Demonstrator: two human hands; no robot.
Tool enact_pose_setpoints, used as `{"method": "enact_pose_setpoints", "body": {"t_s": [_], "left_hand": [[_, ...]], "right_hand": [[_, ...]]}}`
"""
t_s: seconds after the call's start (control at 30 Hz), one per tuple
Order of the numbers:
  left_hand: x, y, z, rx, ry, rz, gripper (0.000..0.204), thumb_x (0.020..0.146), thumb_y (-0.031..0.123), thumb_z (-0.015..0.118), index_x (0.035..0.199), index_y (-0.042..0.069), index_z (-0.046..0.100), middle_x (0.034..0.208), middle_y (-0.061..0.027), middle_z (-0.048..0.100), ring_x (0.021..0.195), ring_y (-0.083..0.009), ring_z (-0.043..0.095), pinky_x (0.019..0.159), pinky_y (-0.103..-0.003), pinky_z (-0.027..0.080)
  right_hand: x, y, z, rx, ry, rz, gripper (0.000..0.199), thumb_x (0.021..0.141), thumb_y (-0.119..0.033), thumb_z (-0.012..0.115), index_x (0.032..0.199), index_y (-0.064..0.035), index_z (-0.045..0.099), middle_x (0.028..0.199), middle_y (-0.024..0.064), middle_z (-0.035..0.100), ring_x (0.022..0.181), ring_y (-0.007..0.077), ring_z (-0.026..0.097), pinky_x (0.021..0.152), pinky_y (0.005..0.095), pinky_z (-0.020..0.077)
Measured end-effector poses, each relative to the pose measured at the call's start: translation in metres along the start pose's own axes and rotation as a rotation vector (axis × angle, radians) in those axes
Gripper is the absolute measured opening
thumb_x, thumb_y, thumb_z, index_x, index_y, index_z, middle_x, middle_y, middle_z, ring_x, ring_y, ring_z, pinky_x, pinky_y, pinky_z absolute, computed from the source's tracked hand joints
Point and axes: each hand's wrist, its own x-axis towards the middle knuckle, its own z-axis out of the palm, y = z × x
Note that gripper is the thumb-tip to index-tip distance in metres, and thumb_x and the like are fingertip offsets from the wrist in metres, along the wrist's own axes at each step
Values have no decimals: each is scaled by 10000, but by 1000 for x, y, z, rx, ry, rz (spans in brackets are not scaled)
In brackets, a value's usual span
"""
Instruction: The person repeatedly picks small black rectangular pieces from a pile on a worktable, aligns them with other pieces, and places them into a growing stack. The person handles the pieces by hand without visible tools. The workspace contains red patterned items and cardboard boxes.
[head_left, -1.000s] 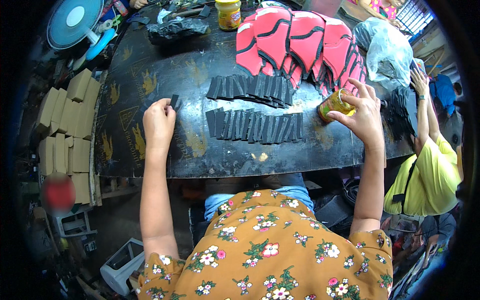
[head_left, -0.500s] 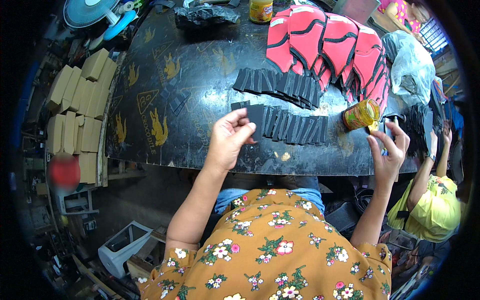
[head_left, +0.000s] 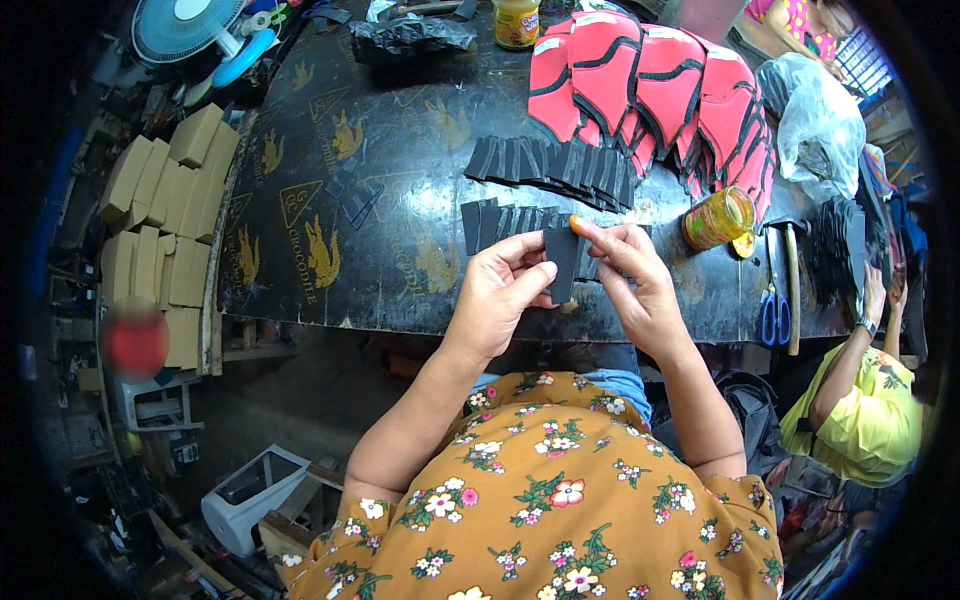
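Note:
Near the table's front edge, my left hand (head_left: 500,297) pinches a small black rectangular piece (head_left: 564,266) between thumb and fingers. My right hand (head_left: 637,283) is beside it, fingers apart, with an orange-yellow smear on the index fingertip, which is at the piece's upper corner. Behind my hands, a row of similar black strips (head_left: 490,222) lies overlapped, partly hidden by them. Farther back is a second overlapped row of black strips (head_left: 550,163). To the right, a tilted jar of yellow paste (head_left: 708,222) lies with its mouth toward the right, beside a yellow-smeared lid (head_left: 743,245).
Red black-edged pieces (head_left: 605,75) are fanned out at the back right, near a clear plastic bag (head_left: 815,120). Blue-handled scissors (head_left: 770,318) and a wooden handle (head_left: 793,290) lie at the right. A co-worker in yellow (head_left: 860,410) works there. Tan boxes (head_left: 165,180) stand left.
My right hand has moved left from the jar to the black piece. My left hand, still holding that piece, has shifted slightly right and toward me.

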Motion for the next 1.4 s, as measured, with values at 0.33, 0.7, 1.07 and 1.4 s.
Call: {"method": "enact_pose_setpoints", "body": {"t_s": [0.33,0.7,1.07,1.4], "left_hand": [[4,-1,-7,-129,53,-40,297,1016,51,718,1309,8,703,1071,-11,719,880,-73,690,715,-236,603],[33,41,-118,632,342,199,295,1003,90,776,1276,8,699,993,-9,717,832,-75,676,700,-233,547],[46,18,-115,770,328,204,271,979,12,767,1242,-10,703,957,-8,705,808,-61,665,695,-231,539],[31,32,-88,468,228,74,277,1003,54,740,1263,-2,664,959,-22,684,749,-88,690,643,-247,594]], "right_hand": [[-27,1,-7,-561,-29,-408,612,721,-46,804,1293,-265,804,1049,11,630,969,256,598,893,420,457],[-52,24,-23,-452,210,-139,457,818,100,694,1240,-57,769,1069,132,633,996,299,612,875,393,511],[-51,24,-29,-440,193,-121,461,823,85,691,1262,-40,752,1090,140,634,1024,314,621,925,403,517],[-31,6,-5,-379,58,-186,453,779,78,733,1181,-117,815,1023,91,648,968,290,609,853,404,505]]}}
